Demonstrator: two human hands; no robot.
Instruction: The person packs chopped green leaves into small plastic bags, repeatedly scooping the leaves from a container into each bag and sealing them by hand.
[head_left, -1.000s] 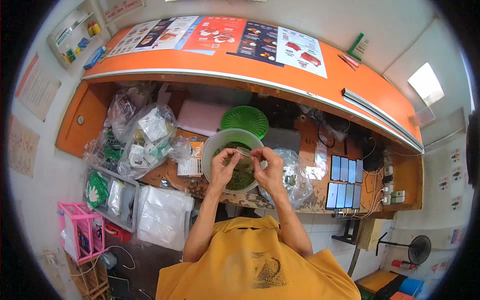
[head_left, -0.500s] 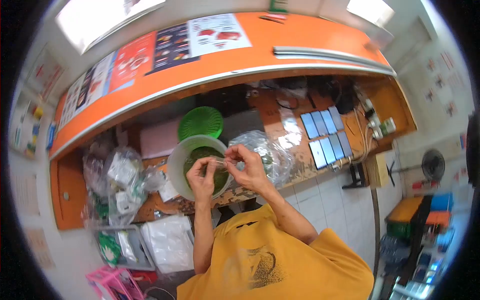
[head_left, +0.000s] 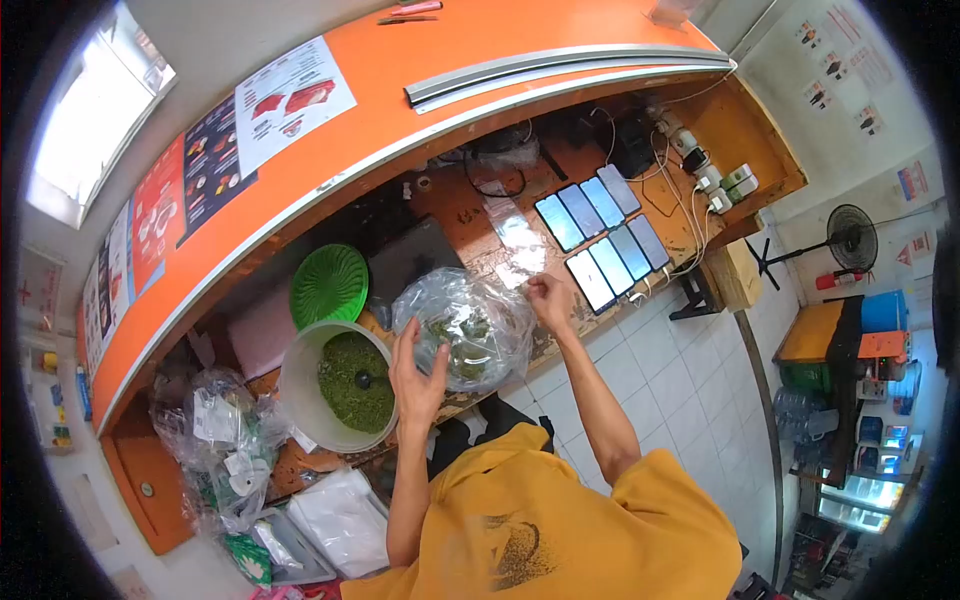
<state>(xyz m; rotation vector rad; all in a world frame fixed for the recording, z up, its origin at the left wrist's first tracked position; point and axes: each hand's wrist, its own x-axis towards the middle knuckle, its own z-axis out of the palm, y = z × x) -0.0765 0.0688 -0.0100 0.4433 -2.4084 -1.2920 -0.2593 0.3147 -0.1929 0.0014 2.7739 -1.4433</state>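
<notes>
My left hand (head_left: 417,385) has its fingers apart at the left side of a clear plastic bag (head_left: 490,360) with green bits in it. It seems to touch the bag. My right hand (head_left: 550,303) is closed in a pinch beside the near end of a row of clear plastic packets (head_left: 518,238). What its fingertips hold, if anything, is too small to make out. To the left of my left hand stands a whitish tub (head_left: 300,390) of chopped green herb (head_left: 352,380), with a dark round knob showing in the herb.
A green plastic basket (head_left: 330,285) lies behind the tub. Several phones (head_left: 600,235) lie in two rows at the right, with cables (head_left: 690,225) beside them. Bundled plastic bags (head_left: 235,430) crowd the left end. An orange shelf (head_left: 380,85) overhangs the worktop's back.
Both hands were together over the tub, pinching something small and clear. They have moved right and parted, the left opening at the bag, the right reaching the packets. The view has shifted right.
</notes>
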